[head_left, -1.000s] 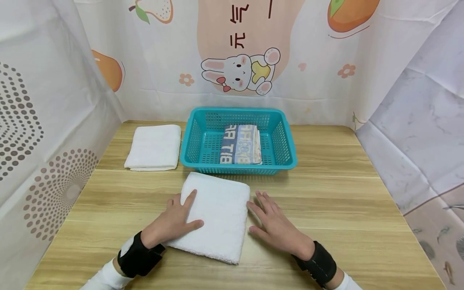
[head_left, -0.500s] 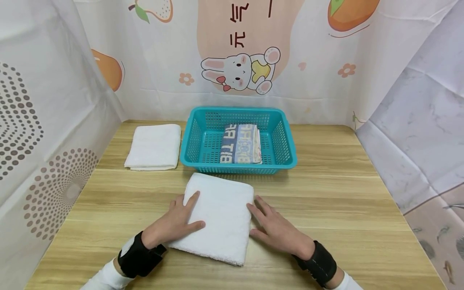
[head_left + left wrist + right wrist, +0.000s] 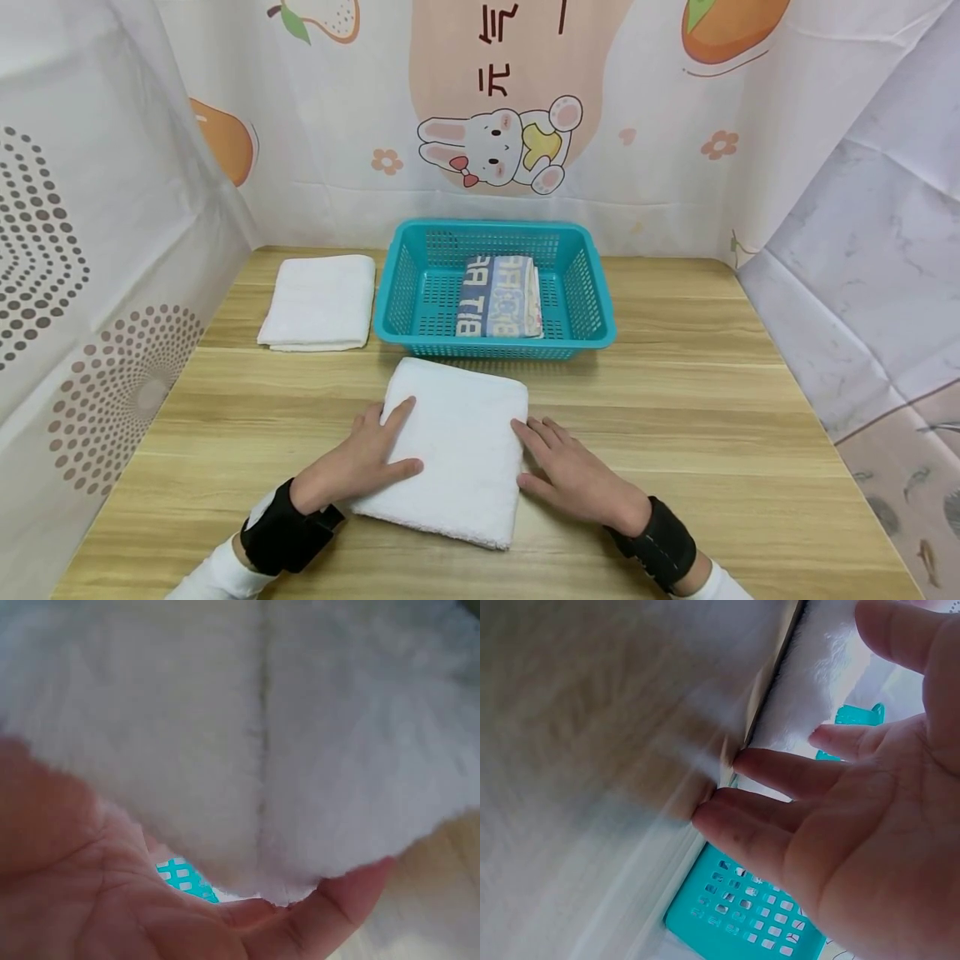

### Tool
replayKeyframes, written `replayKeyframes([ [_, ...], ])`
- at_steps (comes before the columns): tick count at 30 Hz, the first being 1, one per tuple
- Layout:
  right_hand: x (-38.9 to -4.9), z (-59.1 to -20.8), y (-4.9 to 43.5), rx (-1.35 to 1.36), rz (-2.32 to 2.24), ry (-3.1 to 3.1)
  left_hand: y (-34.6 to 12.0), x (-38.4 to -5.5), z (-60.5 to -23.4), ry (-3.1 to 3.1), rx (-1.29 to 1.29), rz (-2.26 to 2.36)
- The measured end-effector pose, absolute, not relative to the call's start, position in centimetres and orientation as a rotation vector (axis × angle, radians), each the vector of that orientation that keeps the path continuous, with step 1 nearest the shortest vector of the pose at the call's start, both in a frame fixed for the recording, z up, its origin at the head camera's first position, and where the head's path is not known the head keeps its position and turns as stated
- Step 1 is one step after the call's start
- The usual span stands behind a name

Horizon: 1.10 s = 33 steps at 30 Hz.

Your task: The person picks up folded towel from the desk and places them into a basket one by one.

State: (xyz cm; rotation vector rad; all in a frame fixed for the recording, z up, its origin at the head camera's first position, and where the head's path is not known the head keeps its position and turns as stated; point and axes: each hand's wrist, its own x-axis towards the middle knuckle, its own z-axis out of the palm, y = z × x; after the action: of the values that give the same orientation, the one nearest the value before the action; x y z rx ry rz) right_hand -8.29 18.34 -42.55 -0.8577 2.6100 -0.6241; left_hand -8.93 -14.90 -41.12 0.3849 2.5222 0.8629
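Note:
A folded white towel (image 3: pixel 465 458) lies slightly askew on the wooden table, in front of the basket. Over its left edge rests my left hand (image 3: pixel 360 458), thumb and index finger spread across the top. The left wrist view shows the towel's layered side (image 3: pixel 165 735) up close, with a fingertip against its edge. On the other side, my right hand (image 3: pixel 577 479) has its fingertips right at the towel's right edge, fingers extended. In the right wrist view its fingers (image 3: pixel 787 774) point down toward the tabletop beside the white pile.
Behind the towel stands a teal perforated basket (image 3: pixel 495 343) holding a folded blue patterned towel (image 3: pixel 501 300). A second folded white towel (image 3: pixel 318 302) sits left of the basket on the table (image 3: pixel 690 400). Printed cloth (image 3: pixel 660 150) hangs around the back and sides.
The white towel between my hands has shifted a little to the right, closing the gap to my right fingertips. Both hands have stayed nearly in place.

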Motion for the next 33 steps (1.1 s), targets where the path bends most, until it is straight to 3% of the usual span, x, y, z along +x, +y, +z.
replayKeyframes([
  [11,-8.5,-42.6,18.6,-0.821,-0.680,2.550,-15.5,-8.9,-41.1,2.440,0.451,1.038],
  [19,-8.5,-42.7,18.7,-0.698,-0.988,2.393,-15.8,-9.2,-42.1,2.367,0.321,1.251],
  [33,-8.7,-41.8,17.7,-0.180,-1.486,2.097,-16.4,-9.0,-42.6,1.865,0.168,1.682],
])
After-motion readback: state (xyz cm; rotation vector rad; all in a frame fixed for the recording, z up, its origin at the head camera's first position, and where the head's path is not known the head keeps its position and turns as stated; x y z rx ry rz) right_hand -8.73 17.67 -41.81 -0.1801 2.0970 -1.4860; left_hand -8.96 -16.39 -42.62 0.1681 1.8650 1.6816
